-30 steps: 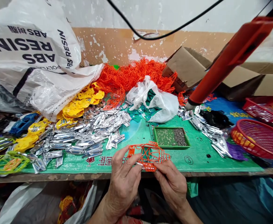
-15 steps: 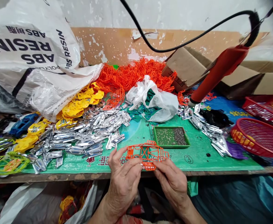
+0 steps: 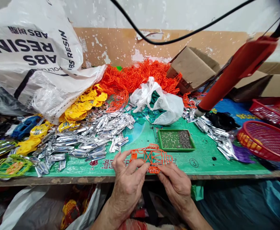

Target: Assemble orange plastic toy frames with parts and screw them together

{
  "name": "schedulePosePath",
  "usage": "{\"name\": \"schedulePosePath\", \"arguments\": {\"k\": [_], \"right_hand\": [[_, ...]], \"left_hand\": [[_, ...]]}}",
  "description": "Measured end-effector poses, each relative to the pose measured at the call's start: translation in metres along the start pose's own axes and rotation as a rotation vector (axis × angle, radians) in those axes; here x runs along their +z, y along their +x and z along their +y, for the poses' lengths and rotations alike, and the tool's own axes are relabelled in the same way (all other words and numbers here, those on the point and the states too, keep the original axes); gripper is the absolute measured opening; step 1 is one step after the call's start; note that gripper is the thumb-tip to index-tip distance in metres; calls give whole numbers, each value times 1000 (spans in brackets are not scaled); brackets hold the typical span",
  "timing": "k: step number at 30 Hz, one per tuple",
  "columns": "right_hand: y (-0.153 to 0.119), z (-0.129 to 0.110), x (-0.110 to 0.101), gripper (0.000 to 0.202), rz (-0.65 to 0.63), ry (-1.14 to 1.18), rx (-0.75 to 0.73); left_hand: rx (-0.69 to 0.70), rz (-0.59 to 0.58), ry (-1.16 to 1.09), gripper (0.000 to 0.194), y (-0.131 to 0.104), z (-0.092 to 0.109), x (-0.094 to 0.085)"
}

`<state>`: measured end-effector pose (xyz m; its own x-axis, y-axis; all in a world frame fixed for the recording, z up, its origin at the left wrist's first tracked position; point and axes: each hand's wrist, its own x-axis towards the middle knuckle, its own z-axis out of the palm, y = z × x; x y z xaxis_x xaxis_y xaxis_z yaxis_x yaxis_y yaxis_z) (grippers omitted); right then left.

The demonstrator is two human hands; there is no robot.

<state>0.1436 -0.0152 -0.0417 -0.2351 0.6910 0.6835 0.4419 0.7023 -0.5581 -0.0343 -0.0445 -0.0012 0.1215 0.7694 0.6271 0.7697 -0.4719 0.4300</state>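
Between both hands, near the table's front edge, is an orange plastic lattice frame (image 3: 151,155), shaped like a toy car's cage. My left hand (image 3: 129,183) is closed on its left end and lower edge, thumb and fingers pinching it. My right hand (image 3: 177,185) pinches the lower right side with thumb and forefinger. Whether a smaller part sits between the fingertips I cannot make out. Just beyond the frame lies a green tray (image 3: 176,140) of small screws. A red electric screwdriver (image 3: 235,76) hangs from a cable at the right, its tip low over shiny silver pieces.
Silver pieces (image 3: 92,134) are heaped on the green table (image 3: 140,140) at left, beside yellow car-shaped parts (image 3: 79,107). Behind lie a pile of orange frames (image 3: 140,76) and a white bag (image 3: 168,108) with green pieces. Red baskets (image 3: 261,143) and cardboard boxes (image 3: 191,68) stand right; a resin sack (image 3: 34,57) leans left.
The hanging screwdriver has swung a little to the right and its cable has shifted. My left fingertips have moved slightly right along the orange frame, which both hands keep holding.
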Motion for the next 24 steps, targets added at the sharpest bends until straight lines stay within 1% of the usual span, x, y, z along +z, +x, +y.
{"name": "schedulePosePath", "arguments": {"k": [4,8,11,16,19,21,23,24], "right_hand": [[-1,-1,1,18,-6,12,16],[-2,-4,1,19,-24,64,64],[-3,-6,1,18,-27,92,94],[-2,-8,1,18,-33,95,106],[3,-8,2,13,-23,69,70],[9,-9,2,10,-64,66,47],[16,-10,0,13,-157,78,42],[20,-10,-1,16,-210,88,47]], "left_hand": [[-16,-16,-39,30,-1,-2,1],[-23,-71,-75,26,-1,-4,-1],[-24,-88,-86,26,1,-4,-3],[-16,-88,-80,25,3,-1,-4],[11,-39,4,23,4,0,-6],[54,-29,57,23,4,-2,-9],[111,-95,63,22,5,-8,-14],[107,-137,46,21,6,-12,-16]]}}
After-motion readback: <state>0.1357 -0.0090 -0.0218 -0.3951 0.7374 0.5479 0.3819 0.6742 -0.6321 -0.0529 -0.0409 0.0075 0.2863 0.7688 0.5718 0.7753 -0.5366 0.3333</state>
